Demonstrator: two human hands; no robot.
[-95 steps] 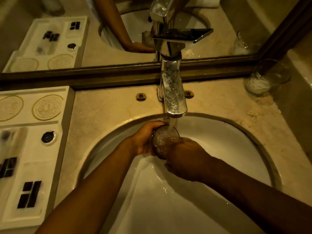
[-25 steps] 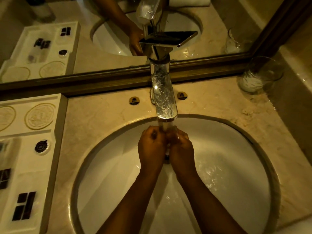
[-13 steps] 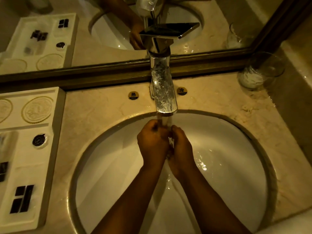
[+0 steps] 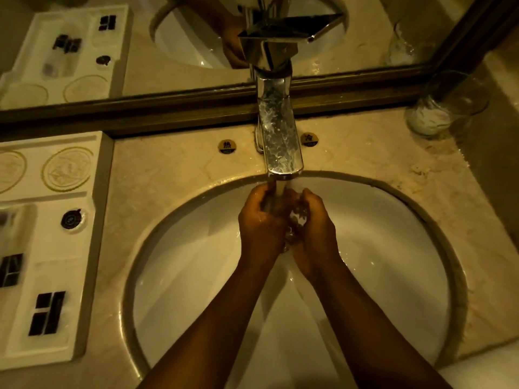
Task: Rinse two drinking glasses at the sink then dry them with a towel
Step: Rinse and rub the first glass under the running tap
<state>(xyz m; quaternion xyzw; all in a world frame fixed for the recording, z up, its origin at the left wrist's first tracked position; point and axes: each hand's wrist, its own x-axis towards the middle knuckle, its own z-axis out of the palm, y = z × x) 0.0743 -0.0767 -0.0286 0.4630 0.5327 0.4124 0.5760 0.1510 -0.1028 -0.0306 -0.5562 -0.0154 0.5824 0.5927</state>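
Hands (image 4: 286,228) closer (glass (image 4: 446,105) well right)

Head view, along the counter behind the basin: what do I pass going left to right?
White amenity tray → round hot-water label → chrome tap → round cold-water label → drinking glass standing by the mirror corner.

A round white basin (image 4: 393,248) is sunk in the beige marble counter (image 4: 168,175); a chrome faucet (image 4: 278,141) stands at its rear edge; a white moulded tray (image 4: 70,248) lies at the left edge; a clear drinking glass (image 4: 438,108) stands in the rear right corner.
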